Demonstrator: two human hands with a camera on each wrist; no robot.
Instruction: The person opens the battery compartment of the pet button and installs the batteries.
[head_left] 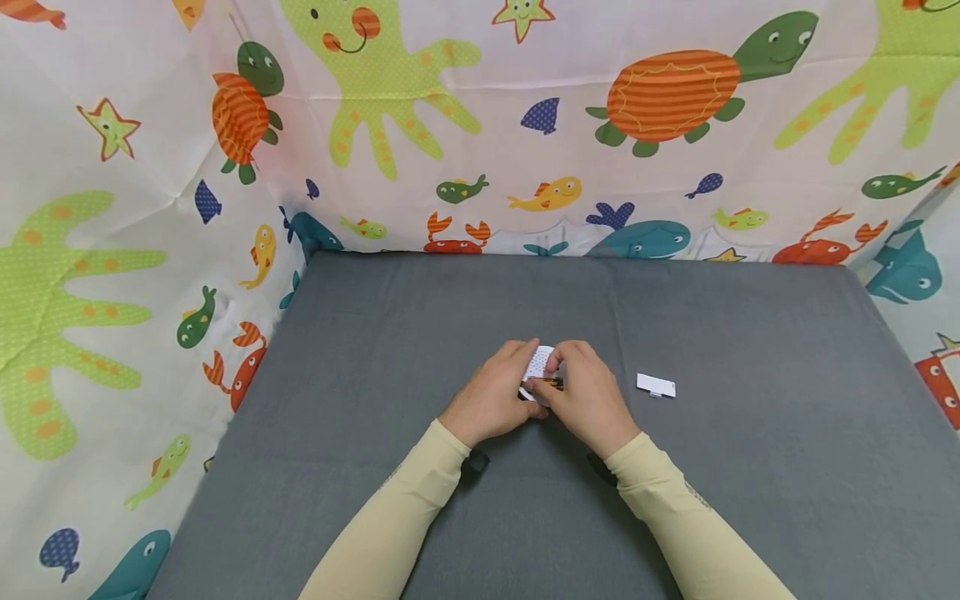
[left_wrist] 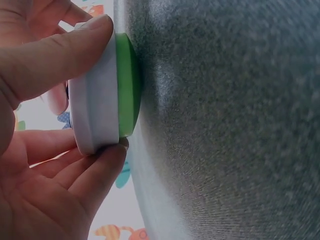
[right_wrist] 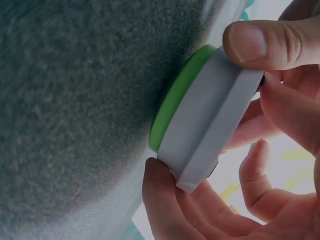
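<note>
My left hand [head_left: 498,387] grips a small white device [head_left: 538,363] with a dotted back, thumb on one side and fingers on the other. A green face [left_wrist: 127,85] on its underside points toward the grey table. In the right wrist view the white casing [right_wrist: 210,117] tilts close over the cloth. My right hand [head_left: 588,392] bends over the device, thumb and fingertips pinching a small black-and-orange battery [head_left: 555,382] at its back. The fingers partly hide the device's back. To the right, a white battery cover [head_left: 656,385] with a small tab lies flat.
Grey cloth covers the table [head_left: 750,483]. A white curtain [head_left: 420,225] printed with sea animals stands along its far edge and both sides. Both forearms reach in from the near edge in pale yellow sleeves [head_left: 405,500].
</note>
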